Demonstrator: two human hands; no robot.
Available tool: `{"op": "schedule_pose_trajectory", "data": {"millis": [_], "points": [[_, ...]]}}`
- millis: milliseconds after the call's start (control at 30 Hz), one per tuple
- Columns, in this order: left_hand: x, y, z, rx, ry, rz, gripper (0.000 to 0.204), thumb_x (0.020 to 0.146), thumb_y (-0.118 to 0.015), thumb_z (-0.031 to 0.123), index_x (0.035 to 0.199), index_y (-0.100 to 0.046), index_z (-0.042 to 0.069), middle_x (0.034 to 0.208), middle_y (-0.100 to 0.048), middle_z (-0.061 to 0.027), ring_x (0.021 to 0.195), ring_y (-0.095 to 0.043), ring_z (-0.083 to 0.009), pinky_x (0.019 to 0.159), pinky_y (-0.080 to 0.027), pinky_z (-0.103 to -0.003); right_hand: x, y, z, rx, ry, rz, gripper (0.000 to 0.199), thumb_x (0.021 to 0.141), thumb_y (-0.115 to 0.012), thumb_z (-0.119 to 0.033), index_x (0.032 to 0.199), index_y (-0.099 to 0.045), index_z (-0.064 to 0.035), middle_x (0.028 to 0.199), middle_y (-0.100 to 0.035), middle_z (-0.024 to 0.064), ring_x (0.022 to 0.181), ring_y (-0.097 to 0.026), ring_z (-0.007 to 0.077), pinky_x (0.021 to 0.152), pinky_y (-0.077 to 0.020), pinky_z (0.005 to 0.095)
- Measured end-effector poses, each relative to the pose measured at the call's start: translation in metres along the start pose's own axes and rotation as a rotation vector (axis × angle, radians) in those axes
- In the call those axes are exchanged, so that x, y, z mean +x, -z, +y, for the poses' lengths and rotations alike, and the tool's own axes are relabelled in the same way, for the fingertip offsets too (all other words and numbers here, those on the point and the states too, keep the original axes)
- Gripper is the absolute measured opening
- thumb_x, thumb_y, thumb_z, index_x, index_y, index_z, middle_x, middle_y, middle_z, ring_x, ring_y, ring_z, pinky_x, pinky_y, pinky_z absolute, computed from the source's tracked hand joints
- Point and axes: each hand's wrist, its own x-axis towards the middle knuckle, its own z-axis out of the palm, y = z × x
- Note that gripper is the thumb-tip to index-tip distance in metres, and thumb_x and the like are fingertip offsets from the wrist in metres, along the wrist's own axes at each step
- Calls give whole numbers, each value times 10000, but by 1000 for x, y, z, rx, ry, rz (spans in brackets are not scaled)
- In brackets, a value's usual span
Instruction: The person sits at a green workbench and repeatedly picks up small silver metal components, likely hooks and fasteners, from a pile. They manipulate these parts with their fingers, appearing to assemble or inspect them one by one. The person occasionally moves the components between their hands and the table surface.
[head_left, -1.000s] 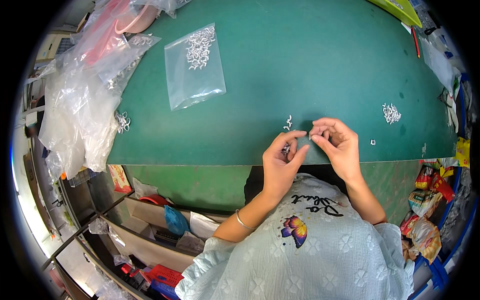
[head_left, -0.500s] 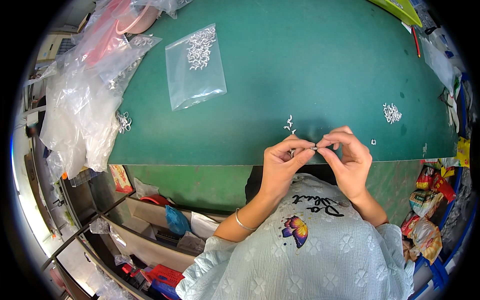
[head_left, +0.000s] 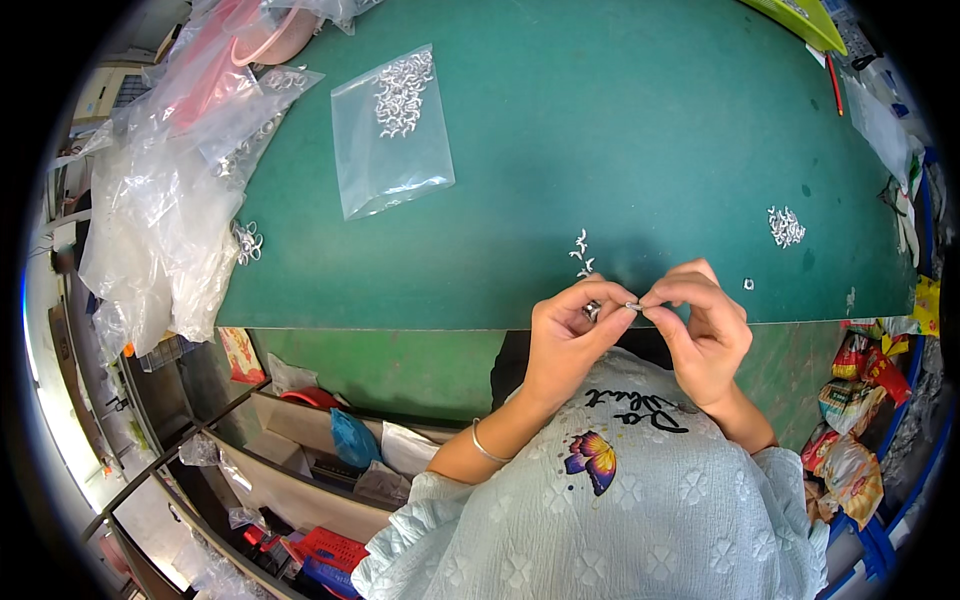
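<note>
Just over the near edge of the green table, my left hand (head_left: 572, 330) and my right hand (head_left: 702, 325) meet fingertip to fingertip. Both pinch one small silvery metal piece (head_left: 634, 307), too small to make out fully. Another shiny metal piece (head_left: 592, 310) shows in the curled fingers of my left hand. A few loose curved metal pieces (head_left: 579, 244) lie on the table beyond that hand. To the right sits a small pile of similar pieces (head_left: 786, 228), with a single piece (head_left: 748, 284) nearer me.
A clear plastic bag (head_left: 392, 165) of curved metal pieces lies at the far left of the green table (head_left: 600, 120). Metal rings (head_left: 247, 242) rest by crumpled plastic bags (head_left: 160, 220) at the left edge. An open drawer (head_left: 300, 480) is below left; a green tray (head_left: 805, 22) stands far right.
My hands have shifted slightly toward me and to the right, still pinching the small piece. The metal piece in my left hand's curled fingers shows more clearly.
</note>
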Motion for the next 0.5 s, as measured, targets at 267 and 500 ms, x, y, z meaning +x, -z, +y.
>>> {"op": "schedule_pose_trajectory", "data": {"millis": [267,500], "points": [[0,-1,4,-306,157,-78,95,841,-609,41,927,-621,1,758,-530,20,581,-369,-7,472,-262,-176,2,1,-5,-105,128,-16,219,645,-701,81,837,-607,34,772,-642,115,692,-574,234,626,-456,318],[3,-4,0,-343,239,-39,135,851,-604,52,970,-608,-13,703,-496,29,541,-346,-19,472,-268,-187,3,9,-1,-172,121,48,217,643,-697,93,831,-605,35,758,-636,111,701,-572,221,622,-449,306]]}}
